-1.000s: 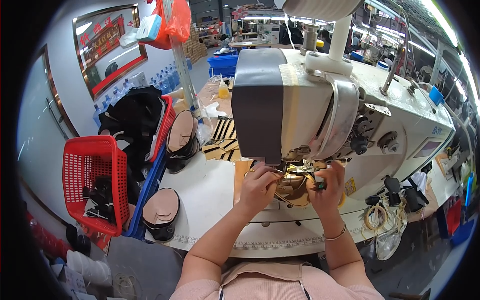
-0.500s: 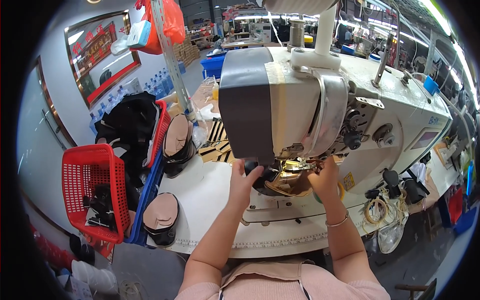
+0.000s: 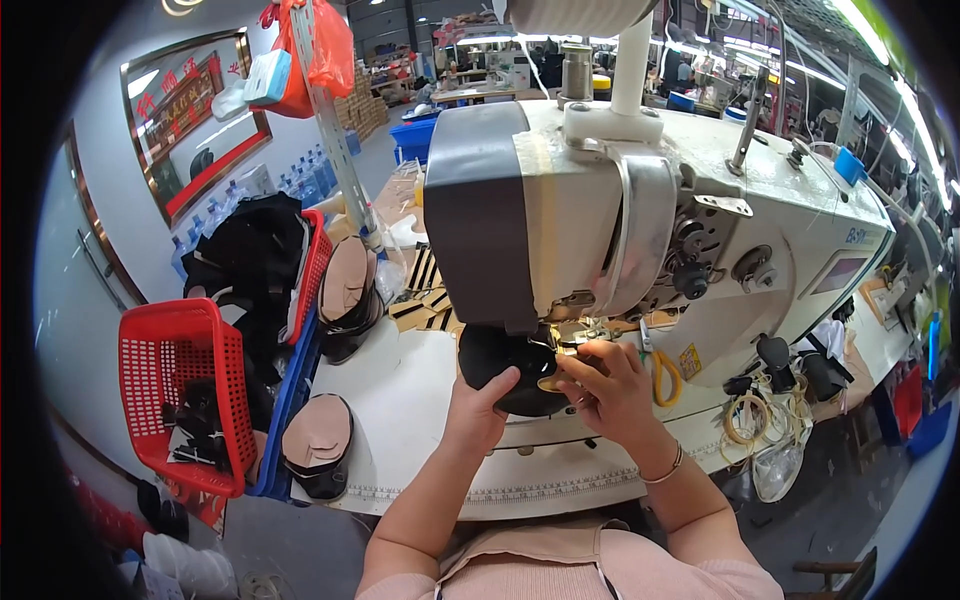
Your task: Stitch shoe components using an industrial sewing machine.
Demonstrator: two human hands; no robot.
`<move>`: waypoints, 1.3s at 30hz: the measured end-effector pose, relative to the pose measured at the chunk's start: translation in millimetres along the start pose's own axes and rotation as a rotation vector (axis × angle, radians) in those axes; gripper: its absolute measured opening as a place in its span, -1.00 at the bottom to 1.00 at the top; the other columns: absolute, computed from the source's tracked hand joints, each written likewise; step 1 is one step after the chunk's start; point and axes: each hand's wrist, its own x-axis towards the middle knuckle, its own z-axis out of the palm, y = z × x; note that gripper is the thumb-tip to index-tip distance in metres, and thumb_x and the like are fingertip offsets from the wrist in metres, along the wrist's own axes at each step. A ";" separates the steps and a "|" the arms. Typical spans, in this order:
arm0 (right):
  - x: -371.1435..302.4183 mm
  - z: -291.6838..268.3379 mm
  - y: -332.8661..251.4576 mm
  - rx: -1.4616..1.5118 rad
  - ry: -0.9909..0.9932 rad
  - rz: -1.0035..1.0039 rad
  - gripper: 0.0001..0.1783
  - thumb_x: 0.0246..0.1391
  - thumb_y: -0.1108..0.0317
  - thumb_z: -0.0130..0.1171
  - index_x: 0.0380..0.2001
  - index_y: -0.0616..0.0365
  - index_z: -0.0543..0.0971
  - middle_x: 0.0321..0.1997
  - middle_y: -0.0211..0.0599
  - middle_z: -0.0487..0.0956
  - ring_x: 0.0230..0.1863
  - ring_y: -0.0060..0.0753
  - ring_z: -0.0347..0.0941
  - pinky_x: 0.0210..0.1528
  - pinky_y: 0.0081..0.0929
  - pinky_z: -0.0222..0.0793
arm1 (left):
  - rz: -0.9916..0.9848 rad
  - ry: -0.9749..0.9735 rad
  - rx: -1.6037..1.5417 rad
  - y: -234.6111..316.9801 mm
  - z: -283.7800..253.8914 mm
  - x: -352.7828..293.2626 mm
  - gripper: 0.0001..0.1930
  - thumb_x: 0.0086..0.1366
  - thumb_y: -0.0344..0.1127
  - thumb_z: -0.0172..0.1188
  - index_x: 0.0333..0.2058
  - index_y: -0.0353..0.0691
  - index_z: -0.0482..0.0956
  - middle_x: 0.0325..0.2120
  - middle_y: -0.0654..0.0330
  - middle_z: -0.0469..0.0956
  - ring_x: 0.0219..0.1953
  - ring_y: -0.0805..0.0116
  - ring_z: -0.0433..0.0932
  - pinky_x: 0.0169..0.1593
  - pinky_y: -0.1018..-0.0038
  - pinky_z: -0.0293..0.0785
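Note:
A black shoe upper (image 3: 505,362) lies under the head of a large white and grey sewing machine (image 3: 585,215). My left hand (image 3: 478,408) grips its near left side, thumb on top and the other fingers hidden beneath. At the right edge of the upper, close to the lit needle area (image 3: 568,335), the bent fingers of my right hand (image 3: 612,388) are pinched together on the rim. Just beyond that hand, scissors (image 3: 660,370) with orange-yellow handles rest against the machine's base. The needle tip itself is too small to make out.
Stacked beige-and-black shoe pieces (image 3: 318,445) stand on the white table (image 3: 400,390) at left, with another stack (image 3: 347,290) behind. A red basket (image 3: 235,400) of black scraps adjoins the table. Tape rolls and cords (image 3: 750,420) lie at right.
The black upper has turned and come toward me, its dark face now showing instead of the tan lining. My right hand has moved left, uncovering the scissors. The view has shifted slightly.

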 end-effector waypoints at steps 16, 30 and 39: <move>-6.9 0.3 0.3 -0.032 -0.021 -0.011 -0.68 -0.14 0.19 0.24 -0.24 -0.06 0.56 -0.19 -0.38 0.42 -0.35 -0.34 0.31 -0.33 -0.49 0.32 | 0.077 0.080 -0.088 -10.7 11.3 4.5 -0.45 0.10 -0.58 0.12 0.05 -0.14 0.14 -0.06 0.19 0.33 -0.01 0.31 0.38 0.03 0.38 0.37; -38.3 2.9 13.8 0.145 0.130 0.178 -0.69 -0.19 0.29 0.32 -0.33 0.11 0.51 -0.21 -0.31 0.41 -0.46 -0.40 0.22 -0.44 -0.55 0.21 | 0.107 0.187 -0.131 -19.5 23.7 -1.3 -0.64 0.15 -0.51 0.13 -0.06 -0.21 0.32 -0.14 0.26 0.42 -0.13 0.45 0.44 -0.07 0.54 0.40; -62.8 21.7 15.1 0.616 0.068 0.707 -0.80 0.02 0.34 0.17 -0.58 0.18 0.43 -0.58 -0.48 0.37 -0.64 -0.70 0.12 -0.60 -0.72 0.06 | 0.148 0.223 -0.134 -26.6 26.7 -5.8 -0.64 0.12 -0.49 0.17 -0.08 -0.16 0.36 -0.20 0.31 0.45 -0.18 0.53 0.45 -0.17 0.63 0.40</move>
